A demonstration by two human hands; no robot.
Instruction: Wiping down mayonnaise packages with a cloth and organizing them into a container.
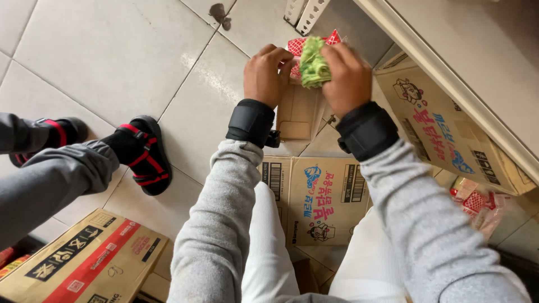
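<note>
We grasp a stack of snack packets [313, 59] with our 2 hands, left hand [267, 74] and right hand [347, 76] closed around it, above a cardboard box [300, 115] on the tiled floor [112, 62].

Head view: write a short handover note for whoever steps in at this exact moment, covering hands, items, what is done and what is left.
Left hand: gripping the left side of a stack of snack packets, red-checked and green.
Right hand: closed over the stack's right side and top.
The stack is held above an open cardboard flap on the tiled floor, in front of a shelf unit.
Printed cartons: one flat under the arms, one beside the shelf, one at lower left.
More red-checked packets lie at right.
Done: one stack in hand. Left: the loose packets at right remain untouched.
</note>
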